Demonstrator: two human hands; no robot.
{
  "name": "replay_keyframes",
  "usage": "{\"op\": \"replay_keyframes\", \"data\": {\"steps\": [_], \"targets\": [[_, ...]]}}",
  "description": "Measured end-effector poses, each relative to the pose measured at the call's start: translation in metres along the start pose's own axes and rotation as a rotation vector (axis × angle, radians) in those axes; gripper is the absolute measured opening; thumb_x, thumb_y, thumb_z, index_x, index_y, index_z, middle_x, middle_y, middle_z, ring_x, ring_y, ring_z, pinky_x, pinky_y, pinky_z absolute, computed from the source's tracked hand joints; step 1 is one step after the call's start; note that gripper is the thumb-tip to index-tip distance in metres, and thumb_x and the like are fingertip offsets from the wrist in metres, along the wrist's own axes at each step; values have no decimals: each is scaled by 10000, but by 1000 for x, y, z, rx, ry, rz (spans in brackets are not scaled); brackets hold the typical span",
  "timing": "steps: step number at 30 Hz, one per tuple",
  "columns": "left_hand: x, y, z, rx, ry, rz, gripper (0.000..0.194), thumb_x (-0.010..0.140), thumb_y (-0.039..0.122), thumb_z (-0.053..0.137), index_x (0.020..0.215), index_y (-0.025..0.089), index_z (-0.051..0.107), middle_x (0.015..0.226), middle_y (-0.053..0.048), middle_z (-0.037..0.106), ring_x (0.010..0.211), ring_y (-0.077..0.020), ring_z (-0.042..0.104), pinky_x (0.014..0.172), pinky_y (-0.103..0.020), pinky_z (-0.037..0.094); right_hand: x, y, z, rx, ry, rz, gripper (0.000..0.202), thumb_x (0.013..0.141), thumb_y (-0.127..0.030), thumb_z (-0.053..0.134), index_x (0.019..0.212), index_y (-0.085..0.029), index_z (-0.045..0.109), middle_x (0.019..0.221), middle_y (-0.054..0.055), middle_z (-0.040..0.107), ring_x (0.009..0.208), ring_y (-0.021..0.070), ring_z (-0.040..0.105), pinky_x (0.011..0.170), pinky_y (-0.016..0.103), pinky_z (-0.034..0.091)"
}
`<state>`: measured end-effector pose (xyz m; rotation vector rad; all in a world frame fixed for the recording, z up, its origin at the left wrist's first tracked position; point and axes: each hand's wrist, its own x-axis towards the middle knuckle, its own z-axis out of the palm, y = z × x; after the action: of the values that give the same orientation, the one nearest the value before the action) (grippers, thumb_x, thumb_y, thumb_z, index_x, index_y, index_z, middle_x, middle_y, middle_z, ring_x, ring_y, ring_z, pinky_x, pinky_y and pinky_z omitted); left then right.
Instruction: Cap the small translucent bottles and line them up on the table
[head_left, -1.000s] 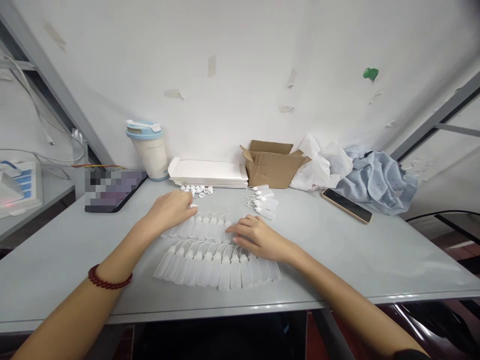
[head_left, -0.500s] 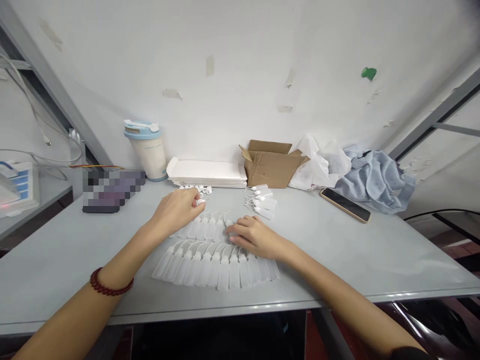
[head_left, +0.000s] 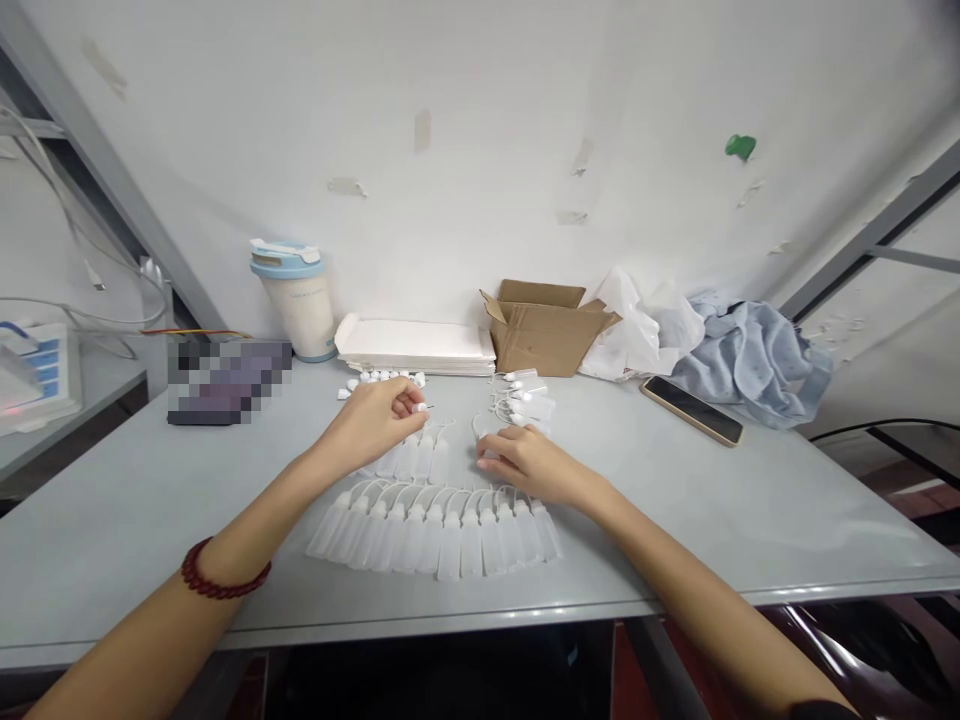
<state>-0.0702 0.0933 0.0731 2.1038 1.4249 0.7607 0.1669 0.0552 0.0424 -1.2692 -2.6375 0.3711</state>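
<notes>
Between its fingertips my left hand (head_left: 375,420) pinches a small white cap (head_left: 420,408) with a thin dark tip pointing right. My right hand (head_left: 529,460) has its fingers curled round a translucent bottle, mostly hidden, with a thin looped strap showing above it. A curved row of translucent bottles (head_left: 450,545) lies nearest the front edge. Behind it is a shorter row of bottles (head_left: 405,460), partly under my left hand. Several white caps (head_left: 386,377) sit behind my left hand. A small group of bottles (head_left: 531,385) lies behind my right hand.
Along the wall stand a blue-lidded cup (head_left: 300,310), a stack of white trays (head_left: 416,342), an open cardboard box (head_left: 544,335) and white plastic bags (head_left: 637,325). A phone (head_left: 694,410) lies by a blue cloth (head_left: 757,360). A blurred dark object (head_left: 229,385) is at the left.
My left hand has moved right with the white cap, uncovering more caps behind it. My right hand has shifted right, away from the back row, with a bottle in its fingers.
</notes>
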Motion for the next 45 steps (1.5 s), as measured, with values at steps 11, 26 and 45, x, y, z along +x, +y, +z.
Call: {"op": "replay_keyframes", "data": {"steps": [11, 26, 45], "targets": [[0, 3, 2, -333, -236, -85, 205, 742, 338, 628, 842, 159, 639, 726, -41, 703, 692, -190, 661, 678, -316, 539, 0, 3, 2, 88, 174, -47, 140, 951, -274, 440, 975, -192, 551, 802, 39, 592, 756, 174, 544, 741, 314, 409], [-12, 20, 19, -631, -287, -60, 268, 856, 399, 549, 922, 161, 653, 937, -63, 684, 926, -198, 621, 791, -318, 492, -8, -20, -4, 976, 175, 71, 182, 895, -317, 552, 838, -204, 421, 842, 27, 634, 706, 128, 552, 639, 265, 413], [-17, 27, 16, -440, -382, -43, 222, 843, 375, 552, 834, 165, 624, 713, -12, 654, 666, -142, 594, 671, -274, 484, -11, -20, -4, 933, 25, 42, 173, 927, -324, 491, 857, -214, 378, 809, 28, 651, 640, 119, 485, 560, 244, 337]]}}
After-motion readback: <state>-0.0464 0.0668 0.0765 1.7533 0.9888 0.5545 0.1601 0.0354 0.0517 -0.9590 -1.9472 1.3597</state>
